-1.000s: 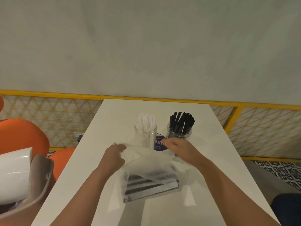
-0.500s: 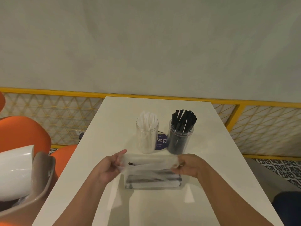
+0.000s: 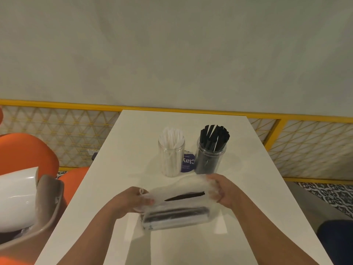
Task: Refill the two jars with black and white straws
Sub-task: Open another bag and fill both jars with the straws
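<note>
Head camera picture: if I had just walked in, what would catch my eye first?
Probably the two clear jars mid-table: the jar of white straws on the left and the jar of black straws on the right, with a small purple card between them. Nearer the camera, the left hand and right hand hold a clear plastic bag of straws just above the white table.

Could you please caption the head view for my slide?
Both hands, left hand and right hand, stretch a clear plastic straw bag before two clear straw-filled jars.
</note>
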The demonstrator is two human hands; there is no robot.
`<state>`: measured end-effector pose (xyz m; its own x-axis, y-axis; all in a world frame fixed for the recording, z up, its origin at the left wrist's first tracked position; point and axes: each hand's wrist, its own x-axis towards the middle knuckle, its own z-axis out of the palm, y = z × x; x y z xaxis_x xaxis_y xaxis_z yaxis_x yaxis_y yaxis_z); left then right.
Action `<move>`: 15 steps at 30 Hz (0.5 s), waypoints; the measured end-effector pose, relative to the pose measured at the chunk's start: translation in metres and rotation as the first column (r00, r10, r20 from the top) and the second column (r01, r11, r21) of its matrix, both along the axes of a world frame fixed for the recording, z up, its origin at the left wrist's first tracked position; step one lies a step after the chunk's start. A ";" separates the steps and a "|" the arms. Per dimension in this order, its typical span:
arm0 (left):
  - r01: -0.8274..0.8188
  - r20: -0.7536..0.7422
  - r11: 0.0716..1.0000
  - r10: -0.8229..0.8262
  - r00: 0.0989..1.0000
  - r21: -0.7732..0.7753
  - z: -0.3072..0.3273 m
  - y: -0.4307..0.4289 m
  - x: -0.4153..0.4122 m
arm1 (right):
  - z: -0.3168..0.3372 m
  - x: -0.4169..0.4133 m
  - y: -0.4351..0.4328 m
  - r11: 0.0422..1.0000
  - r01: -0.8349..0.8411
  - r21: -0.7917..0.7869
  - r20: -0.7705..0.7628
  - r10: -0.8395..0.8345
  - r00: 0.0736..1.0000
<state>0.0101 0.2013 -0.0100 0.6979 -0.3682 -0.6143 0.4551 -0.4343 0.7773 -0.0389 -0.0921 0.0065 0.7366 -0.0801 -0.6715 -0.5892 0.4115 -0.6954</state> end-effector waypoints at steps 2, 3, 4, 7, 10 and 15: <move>-0.128 0.057 0.992 0.128 0.990 0.008 -0.001 -0.003 0.002 | 0.005 -0.006 -0.001 0.922 -0.325 -0.213 0.008 0.334 0.943; -0.195 0.048 0.980 0.196 0.979 -0.026 -0.001 -0.003 0.003 | 0.004 -0.009 -0.001 0.832 -0.447 -0.328 -0.017 0.468 0.884; -0.256 0.016 0.964 0.258 0.966 -0.066 0.000 -0.003 0.004 | 0.001 -0.011 -0.001 0.736 -0.497 -0.460 -0.064 0.531 0.845; -0.499 -0.242 0.831 0.446 0.862 -0.245 -0.007 -0.002 0.011 | -0.008 -0.009 0.000 0.604 -0.366 -0.708 -0.142 0.387 0.911; -0.730 -0.565 0.566 0.483 0.670 -0.382 -0.001 -0.003 0.007 | -0.011 -0.006 0.001 0.903 -0.092 -0.419 -0.030 0.088 0.996; -0.670 -0.618 0.548 0.315 0.720 -0.501 0.001 -0.007 -0.012 | -0.025 -0.002 -0.008 0.872 0.396 0.286 -0.118 -0.378 0.918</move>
